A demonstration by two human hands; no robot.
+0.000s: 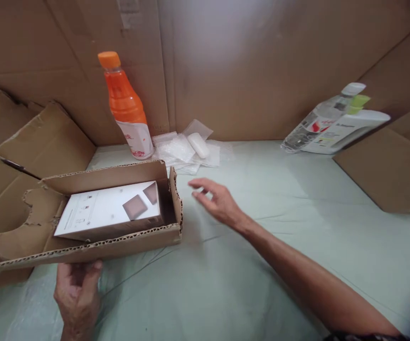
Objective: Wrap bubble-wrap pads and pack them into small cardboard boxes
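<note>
At near left, the left hand [78, 296] reaches under an open cardboard box [148, 241] holding a white box [101, 210], its hidden fingers leaving me unable to tell its grip. An orange bottle [126, 106] stands farther back, left of clear packets [176, 150]; nearer and right, the right hand [219, 199], grip released, is beside the cardboard box.

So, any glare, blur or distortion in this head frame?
Head view, top centre: pale, hazy glare on the cardboard wall. Head view, right edge: dark, blurred patch. Head view, left: small print on the white box too soft to read. Head view, both sides: orange bottle and clear bottle lean outward, perhaps partly lens distortion.
</note>
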